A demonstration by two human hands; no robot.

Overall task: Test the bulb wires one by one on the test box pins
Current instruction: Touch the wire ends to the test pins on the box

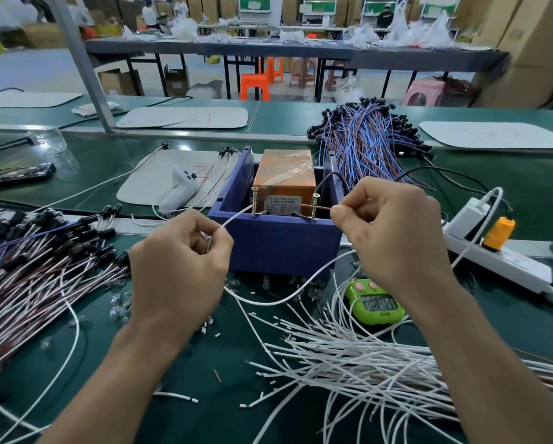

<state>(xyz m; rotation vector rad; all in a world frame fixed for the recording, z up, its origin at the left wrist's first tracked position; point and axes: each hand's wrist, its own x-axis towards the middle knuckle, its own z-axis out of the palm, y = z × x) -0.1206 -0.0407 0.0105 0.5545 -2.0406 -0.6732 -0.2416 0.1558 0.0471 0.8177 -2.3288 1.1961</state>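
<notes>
A blue test box (281, 241) with an orange unit inside stands in the middle of the green bench. Two screw pins rise from its front edge, the left pin (254, 201) and the right pin (314, 207). My left hand (179, 267) pinches a white wire (235, 217) whose end touches the left pin. My right hand (393, 232) pinches a brown wire (321, 207) whose end lies against the right pin. A white lead (288, 298) loops below the box between my hands.
Wired bulbs lie piled at the left (44, 251), blue and brown wires behind the box (364, 139), and white wires at the front right (364, 357). A green timer (372, 302), a power strip (499, 254) and a white controller (180, 190) lie nearby.
</notes>
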